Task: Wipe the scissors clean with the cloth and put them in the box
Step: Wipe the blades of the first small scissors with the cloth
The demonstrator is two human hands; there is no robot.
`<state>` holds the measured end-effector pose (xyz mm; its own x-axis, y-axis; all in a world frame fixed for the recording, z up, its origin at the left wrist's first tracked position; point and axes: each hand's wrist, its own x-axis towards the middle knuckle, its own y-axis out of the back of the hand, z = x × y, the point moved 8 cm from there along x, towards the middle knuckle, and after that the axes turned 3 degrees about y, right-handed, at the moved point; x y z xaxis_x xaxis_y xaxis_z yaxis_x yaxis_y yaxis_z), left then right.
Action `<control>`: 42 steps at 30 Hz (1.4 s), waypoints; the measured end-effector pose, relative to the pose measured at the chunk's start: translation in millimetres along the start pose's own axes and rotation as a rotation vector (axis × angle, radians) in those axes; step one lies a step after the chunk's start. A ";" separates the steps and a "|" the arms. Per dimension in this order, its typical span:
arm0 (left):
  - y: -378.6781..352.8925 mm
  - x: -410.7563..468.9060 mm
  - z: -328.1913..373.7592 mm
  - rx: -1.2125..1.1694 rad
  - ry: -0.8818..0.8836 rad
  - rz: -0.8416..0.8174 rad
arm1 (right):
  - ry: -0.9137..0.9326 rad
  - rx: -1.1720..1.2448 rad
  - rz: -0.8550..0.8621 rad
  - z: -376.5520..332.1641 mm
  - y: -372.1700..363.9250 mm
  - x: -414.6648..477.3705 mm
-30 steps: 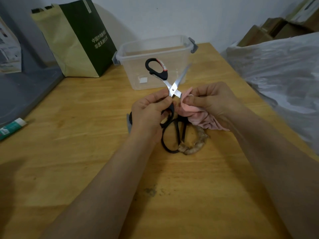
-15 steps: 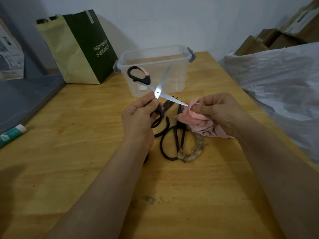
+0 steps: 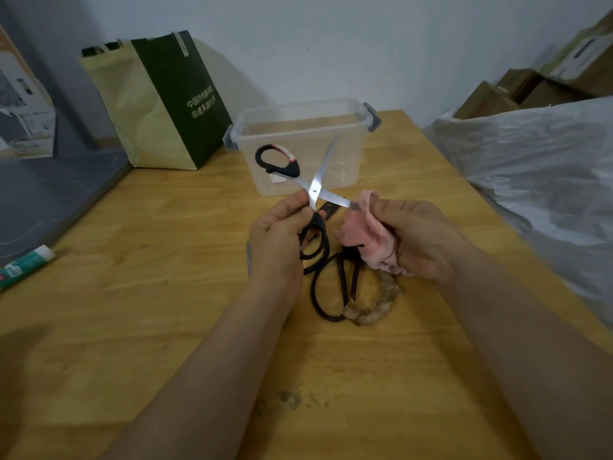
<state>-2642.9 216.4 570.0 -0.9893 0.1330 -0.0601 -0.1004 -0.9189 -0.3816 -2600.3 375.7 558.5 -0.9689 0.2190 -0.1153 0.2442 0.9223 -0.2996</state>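
Since the earlier frame, the cloth (image 3: pixel 368 234) has slid outward along the blade to its tip, and the scissors (image 3: pixel 313 190) sit a touch lower in front of the box (image 3: pixel 300 127).

At far left a tube (image 3: pixel 25 265) lies on the wooden surface (image 3: pixel 149 293), near a grey tray (image 3: pixel 49 200). Behind, a green and tan bag (image 3: pixel 159 104) stands against the wall. Right of it is the clear box, open-topped, grey latches at both ends.

In front of the box the left hand (image 3: pixel 278 240) holds the scissors off the surface, fingers (image 3: pixel 292 207) clamped at the pivot and the lower black handle. The blades are spread wide: one points up and right across the box wall, the other points right into the cloth. The upper handle, black with a red and white patch, sticks out to the upper left.

Below the hands a second pair, black scissors (image 3: pixel 331 287), lies flat on the surface, with a pale braided loop (image 3: pixel 378 307) touching its handles.

The right hand (image 3: pixel 421 237) bunches the pink cloth, its fingers closed around it, pinching the blade tip. At far right, a crumpled plastic sheet (image 3: pixel 537 180) covers the surface edge, cardboard boxes (image 3: pixel 530 88) behind it.
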 end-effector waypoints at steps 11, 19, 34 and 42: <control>-15.6 -8.5 15.3 1.024 -0.446 -0.086 | 0.121 -0.009 0.195 -10.0 16.2 2.9; -21.3 -10.7 14.3 1.351 -0.677 -0.067 | 0.192 0.030 0.128 -15.3 15.7 5.3; -23.0 -7.4 -12.1 -0.273 0.268 -0.301 | -0.164 0.726 0.105 9.0 13.3 8.3; -37.1 -17.1 -18.9 -0.401 0.497 -0.557 | 0.137 0.079 0.063 -11.9 -0.9 1.2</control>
<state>-2620.3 255.2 567.7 -0.6356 0.7611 -0.1295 -0.4212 -0.4824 -0.7680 -2602.2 378.9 570.0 -0.9468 0.3217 -0.0076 0.3015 0.8786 -0.3704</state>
